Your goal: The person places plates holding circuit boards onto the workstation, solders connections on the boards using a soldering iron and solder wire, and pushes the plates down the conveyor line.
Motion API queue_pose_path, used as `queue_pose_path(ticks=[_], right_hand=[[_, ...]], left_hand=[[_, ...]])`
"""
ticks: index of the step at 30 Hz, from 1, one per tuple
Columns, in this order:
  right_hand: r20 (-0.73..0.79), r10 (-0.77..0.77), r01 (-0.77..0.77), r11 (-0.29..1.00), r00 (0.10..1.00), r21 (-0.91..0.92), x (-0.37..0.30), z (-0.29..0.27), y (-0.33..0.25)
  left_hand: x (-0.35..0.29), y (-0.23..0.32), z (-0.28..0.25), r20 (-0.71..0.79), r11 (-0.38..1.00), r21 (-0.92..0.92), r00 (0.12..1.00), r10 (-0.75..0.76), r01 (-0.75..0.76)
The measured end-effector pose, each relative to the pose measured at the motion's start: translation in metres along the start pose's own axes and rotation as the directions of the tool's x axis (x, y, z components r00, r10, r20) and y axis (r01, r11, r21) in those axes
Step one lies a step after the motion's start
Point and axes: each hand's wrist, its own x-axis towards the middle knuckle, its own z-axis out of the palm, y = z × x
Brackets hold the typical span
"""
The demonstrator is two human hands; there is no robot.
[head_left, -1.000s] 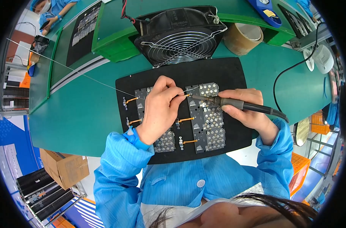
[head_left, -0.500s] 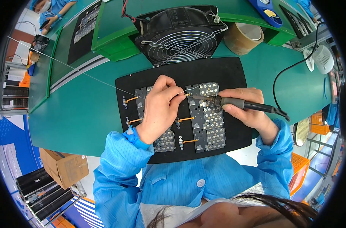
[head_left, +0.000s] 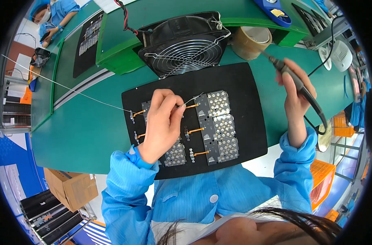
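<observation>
Pinched in the fingers of my left hand is a thin solder wire, its free tip near the top board of the right column. My right hand grips a soldering iron, its tip raised toward the tape roll, away from the boards. Circuit boards with round pale parts lie in two columns on a black mat. Orange flex strips join them to small connector pieces. My left hand hides much of the left column.
A black fan with a wire guard stands behind the mat, beside a tape roll. Green shelving runs along the back. A blue tray sits at the back right. A co-worker sits at the far left.
My right hand has lifted the soldering iron off the top right board and swung it to the back right. My left hand has moved slightly left and down, still pinching the solder wire.
</observation>
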Motion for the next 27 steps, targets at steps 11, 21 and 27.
queue_pose_path(ticks=[11,21,27], right_hand=[[0.114,-0.25,0.274,0.834,0.962,-0.479,-0.007,0.002,-0.001],[0.5,-0.264,0.269,0.961,0.825,0.064,-0.062,0.029,-0.021],[0.528,-0.233,0.245,0.968,0.817,0.048,-0.066,0.032,-0.021]], left_hand=[[-0.035,0.019,-0.019,0.086,0.999,0.048,0.996,-0.014,0.01],[-0.052,0.022,-0.014,0.123,0.988,0.116,0.989,0.088,-0.102],[-0.054,0.022,-0.014,0.114,0.98,0.152,0.987,0.11,-0.127]])
